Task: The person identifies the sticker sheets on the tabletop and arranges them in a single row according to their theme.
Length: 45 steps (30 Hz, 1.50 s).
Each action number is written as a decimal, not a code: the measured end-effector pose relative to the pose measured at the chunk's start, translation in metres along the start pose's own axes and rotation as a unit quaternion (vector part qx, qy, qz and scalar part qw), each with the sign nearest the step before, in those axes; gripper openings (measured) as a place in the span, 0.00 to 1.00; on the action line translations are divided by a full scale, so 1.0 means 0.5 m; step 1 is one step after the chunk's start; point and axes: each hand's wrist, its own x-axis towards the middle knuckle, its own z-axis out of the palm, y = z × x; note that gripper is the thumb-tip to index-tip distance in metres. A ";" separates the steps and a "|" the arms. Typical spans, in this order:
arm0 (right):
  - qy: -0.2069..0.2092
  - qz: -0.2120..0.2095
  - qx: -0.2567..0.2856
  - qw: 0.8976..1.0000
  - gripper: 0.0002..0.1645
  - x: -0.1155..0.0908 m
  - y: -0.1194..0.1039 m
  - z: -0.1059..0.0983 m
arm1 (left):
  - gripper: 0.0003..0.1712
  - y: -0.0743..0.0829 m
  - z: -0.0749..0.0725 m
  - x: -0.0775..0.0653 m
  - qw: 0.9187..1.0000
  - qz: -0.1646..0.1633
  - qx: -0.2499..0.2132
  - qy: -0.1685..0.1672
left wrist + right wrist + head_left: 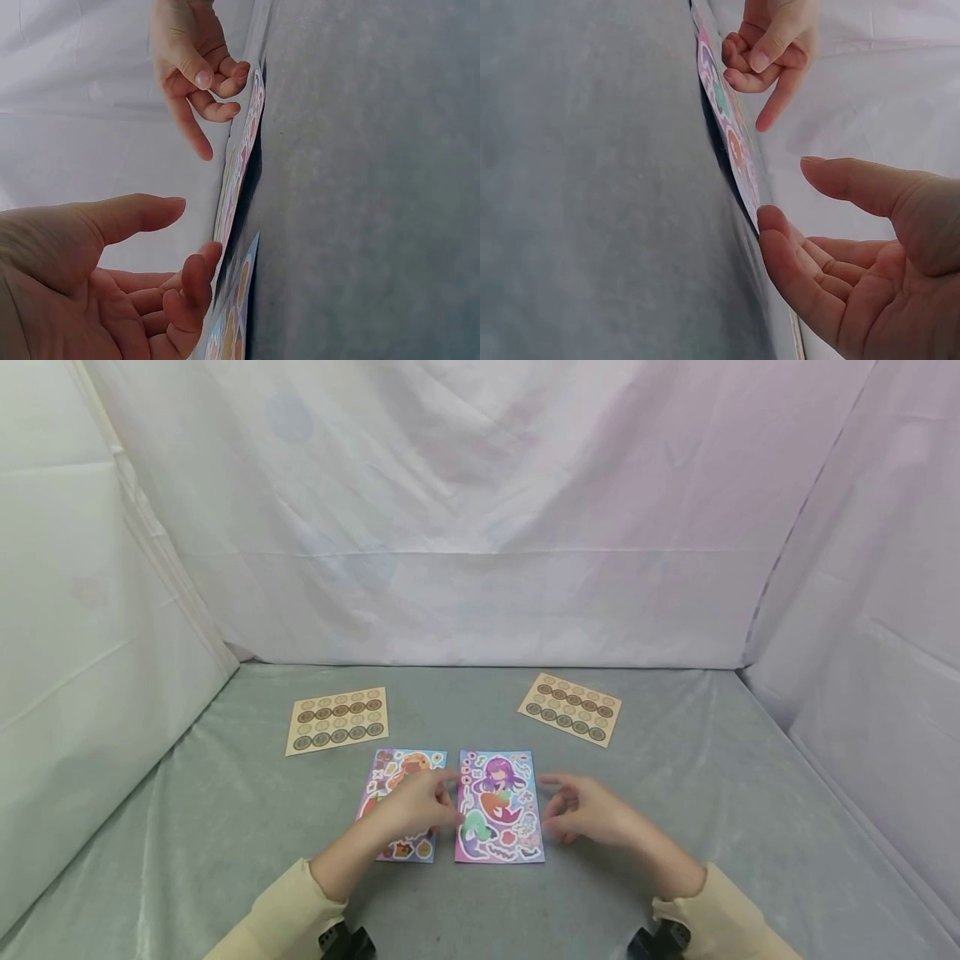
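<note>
Two mermaid sticker sheets lie side by side on the grey cloth. My left hand (448, 797) hovers over the orange-haired sheet (401, 768) with loosely curled fingers, the index finger reaching towards the left edge of the purple-haired sheet (498, 806). My right hand (551, 806) sits just off that sheet's right edge, fingers relaxed and holding nothing. In the left wrist view my left hand (193, 229) is spread beside the sheet edge (236, 172). The right wrist view has my right hand (789, 191) with a fingertip (769, 217) at the sheet's edge (731, 142).
Two tan sheets of round stickers lie further back, one at the left (337, 720) and one at the right (570, 708). White cloth walls (480, 568) close in the grey table cloth (712, 793) on three sides.
</note>
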 end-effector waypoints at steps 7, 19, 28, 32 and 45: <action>0.016 -0.012 0.005 1.000 0.39 -0.006 -0.004 -0.014 | 0.35 0.002 -0.003 0.009 1.000 0.006 -0.002 0.020; 0.061 0.002 0.011 0.998 0.38 -0.010 -0.006 -0.047 | 0.33 0.014 -0.005 0.030 0.999 -0.002 -0.020 0.047; 0.093 0.008 0.007 0.996 0.37 -0.013 -0.001 -0.075 | 0.30 0.024 -0.010 0.049 0.997 0.019 -0.015 0.075; 0.108 0.012 0.000 0.994 0.36 -0.015 0.000 -0.087 | 0.29 0.028 -0.012 0.059 0.996 0.023 -0.022 0.082; 0.142 0.023 -0.004 0.990 0.32 -0.020 -0.003 -0.121 | 0.27 0.037 -0.017 0.097 0.992 0.036 -0.049 0.114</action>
